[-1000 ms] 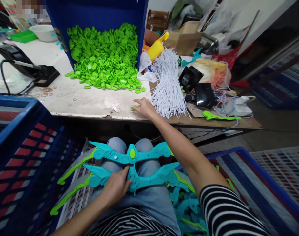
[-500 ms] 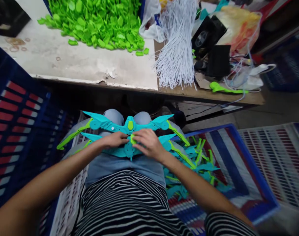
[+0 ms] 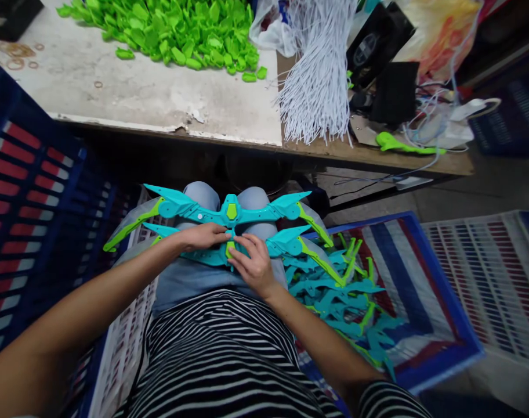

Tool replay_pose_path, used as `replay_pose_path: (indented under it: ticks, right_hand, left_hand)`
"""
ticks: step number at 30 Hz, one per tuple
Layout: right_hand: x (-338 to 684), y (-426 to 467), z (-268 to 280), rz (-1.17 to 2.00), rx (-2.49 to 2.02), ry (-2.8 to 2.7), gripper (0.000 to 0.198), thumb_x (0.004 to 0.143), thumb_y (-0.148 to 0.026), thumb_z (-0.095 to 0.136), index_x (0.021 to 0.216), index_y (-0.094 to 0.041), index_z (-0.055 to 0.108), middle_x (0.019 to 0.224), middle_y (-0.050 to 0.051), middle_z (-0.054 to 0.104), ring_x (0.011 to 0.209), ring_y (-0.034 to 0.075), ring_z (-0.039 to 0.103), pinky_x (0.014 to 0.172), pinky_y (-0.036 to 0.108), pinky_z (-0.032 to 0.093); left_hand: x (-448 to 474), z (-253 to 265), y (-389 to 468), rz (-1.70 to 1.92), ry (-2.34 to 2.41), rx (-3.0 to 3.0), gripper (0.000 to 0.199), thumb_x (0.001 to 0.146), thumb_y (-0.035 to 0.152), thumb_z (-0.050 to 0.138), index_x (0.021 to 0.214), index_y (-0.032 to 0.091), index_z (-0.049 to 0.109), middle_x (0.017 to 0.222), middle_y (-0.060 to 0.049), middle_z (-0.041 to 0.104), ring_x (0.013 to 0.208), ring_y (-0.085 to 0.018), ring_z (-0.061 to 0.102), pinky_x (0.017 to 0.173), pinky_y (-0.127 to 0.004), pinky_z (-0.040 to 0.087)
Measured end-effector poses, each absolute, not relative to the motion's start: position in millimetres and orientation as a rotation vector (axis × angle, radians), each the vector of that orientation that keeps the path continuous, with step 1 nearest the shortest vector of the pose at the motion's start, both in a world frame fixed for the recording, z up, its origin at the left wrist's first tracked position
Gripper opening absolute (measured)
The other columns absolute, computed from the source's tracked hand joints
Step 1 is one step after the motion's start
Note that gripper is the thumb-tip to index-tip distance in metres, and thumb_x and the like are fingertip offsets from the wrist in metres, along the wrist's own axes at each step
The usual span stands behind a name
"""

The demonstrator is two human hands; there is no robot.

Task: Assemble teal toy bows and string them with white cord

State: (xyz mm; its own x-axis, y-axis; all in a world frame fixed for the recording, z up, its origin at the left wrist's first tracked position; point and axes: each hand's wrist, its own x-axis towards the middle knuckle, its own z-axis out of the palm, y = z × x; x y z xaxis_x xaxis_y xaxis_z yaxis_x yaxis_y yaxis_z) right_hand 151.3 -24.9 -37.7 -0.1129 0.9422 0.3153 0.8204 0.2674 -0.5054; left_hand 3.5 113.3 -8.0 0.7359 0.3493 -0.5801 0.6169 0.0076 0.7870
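Two turquoise plastic toy bows with lime-green limb tips lie across my lap, one behind the other. On the far toy bow [image 3: 258, 217], a green plate sits at the centre. My left hand [image 3: 203, 236] grips the near toy bow [image 3: 286, 241] just left of its middle, fingers together and thumb side hidden. At that bow's centre is a small green plastic piece [image 3: 230, 249]. The fingertips of my right hand [image 3: 254, 264] are closed on this piece and press against the bow, partly covering it.
A heap of green plastic pieces [image 3: 177, 35] and a bundle of white cords [image 3: 314, 93] lie on the worktable [image 3: 138, 98]. More bow parts fill a blue-rimmed crate [image 3: 438, 302] at my right. A blue basket [image 3: 25, 191] stands at my left.
The green piece now lies flat at the near bow's centre, where before it was between my right fingers. My right hand has turned and shifted slightly. The view has tilted a little.
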Motion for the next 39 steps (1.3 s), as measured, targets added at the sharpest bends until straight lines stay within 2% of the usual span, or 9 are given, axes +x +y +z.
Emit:
replay_pose_path:
  ticks: [4, 7, 12, 15, 19, 24, 27, 30, 39]
  right_hand:
    - [143.4, -26.8, -42.6, 0.347, -1.65, -1.822, 0.019, 0.088, -0.035, 0.055, 0.093, -0.025, 0.07, 0.118, 0.007, 0.062, 0.111, 0.023, 0.053, 0.092, 0.043, 0.044]
    - [141.8, -27.9, -43.4, 0.45, -1.691, -1.791, 0.02, 0.087, -0.034, 0.057, 0.101, -0.024, 0.067, 0.123, 0.009, 0.061, 0.108, 0.023, 0.057, 0.092, 0.043, 0.043]
    - [148.9, -9.7, -35.2, 0.826, -1.88, -1.677, 0.066, 0.074, -0.035, 0.072, 0.132, -0.023, 0.045, 0.115, 0.009, 0.065, 0.105, 0.024, 0.061, 0.089, 0.041, 0.044]
    - [147.8, -1.4, -27.7, 0.913, -1.956, -1.711, 0.066, 0.068, -0.033, 0.077, 0.127, -0.024, 0.049, 0.113, 0.007, 0.066, 0.105, 0.026, 0.061, 0.089, 0.042, 0.042]
    - [146.0, -7.3, -24.7, 0.81, -1.867, -1.801, 0.065, 0.069, -0.036, 0.076, 0.127, -0.023, 0.051, 0.117, 0.009, 0.065, 0.107, 0.026, 0.059, 0.089, 0.041, 0.043]
    - [214.5, 21.3, -4.0, 0.422, -1.765, -1.718, 0.021, 0.086, -0.032, 0.057, 0.1, -0.021, 0.067, 0.101, 0.005, 0.069, 0.098, 0.02, 0.061, 0.088, 0.033, 0.046]
    - [294.7, 69.9, 29.9, 0.018, -2.103, -1.492, 0.024, 0.088, -0.023, 0.047, 0.096, -0.017, 0.069, 0.099, 0.01, 0.069, 0.096, 0.023, 0.061, 0.087, 0.037, 0.045]
    - [359.1, 120.0, 60.5, -0.16, -2.526, -1.4, 0.03, 0.088, -0.016, 0.043, 0.102, -0.009, 0.068, 0.104, 0.019, 0.067, 0.099, 0.029, 0.06, 0.086, 0.039, 0.045]
    - [383.6, 186.9, 79.5, -0.096, -2.803, -1.569, 0.035, 0.083, -0.001, 0.041, 0.106, -0.001, 0.067, 0.106, 0.027, 0.065, 0.106, 0.032, 0.061, 0.085, 0.04, 0.046]
  left_hand:
    - [1.5, -11.4, 109.0, -0.178, 0.77, 1.679, 0.038, 0.071, 0.055, 0.053, 0.07, 0.017, 0.047, 0.065, 0.002, 0.044, 0.062, -0.014, 0.039, 0.055, -0.024, 0.031]
    - [1.7, -17.3, 104.5, -0.128, 0.802, 1.655, 0.037, 0.071, 0.053, 0.054, 0.074, 0.016, 0.05, 0.065, 0.002, 0.046, 0.062, -0.014, 0.043, 0.055, -0.024, 0.034]
    - [4.3, -26.8, 102.1, -0.053, 0.817, 1.566, 0.035, 0.069, 0.044, 0.059, 0.084, 0.013, 0.058, 0.07, -0.001, 0.058, 0.069, -0.017, 0.053, 0.061, -0.026, 0.041]
    - [4.4, -29.0, 100.9, -0.023, 0.859, 1.626, 0.033, 0.067, 0.041, 0.059, 0.084, 0.012, 0.062, 0.065, 0.0, 0.058, 0.065, -0.017, 0.054, 0.059, -0.026, 0.042]
    - [2.8, -25.6, 94.4, 0.08, 0.848, 1.603, 0.041, 0.066, 0.046, 0.059, 0.088, 0.011, 0.063, 0.076, -0.005, 0.065, 0.072, -0.022, 0.059, 0.065, -0.03, 0.046]
    - [-2.9, -18.4, 88.9, 0.081, 0.891, 1.557, 0.045, 0.068, 0.053, 0.057, 0.087, 0.012, 0.062, 0.083, -0.008, 0.069, 0.079, -0.025, 0.063, 0.07, -0.033, 0.05]
    - [-7.8, -16.4, 89.9, 0.065, 0.943, 1.594, 0.045, 0.068, 0.055, 0.056, 0.083, 0.013, 0.062, 0.079, -0.007, 0.069, 0.077, -0.026, 0.064, 0.069, -0.034, 0.051]
    - [-10.3, -17.0, 89.9, 0.068, 0.967, 1.604, 0.046, 0.069, 0.056, 0.055, 0.085, 0.015, 0.063, 0.078, -0.006, 0.07, 0.076, -0.026, 0.065, 0.068, -0.034, 0.052]
    - [-8.1, -21.6, 83.7, 0.071, 0.995, 1.598, 0.055, 0.07, 0.057, 0.052, 0.101, 0.013, 0.061, 0.095, -0.01, 0.072, 0.09, -0.028, 0.067, 0.081, -0.037, 0.053]
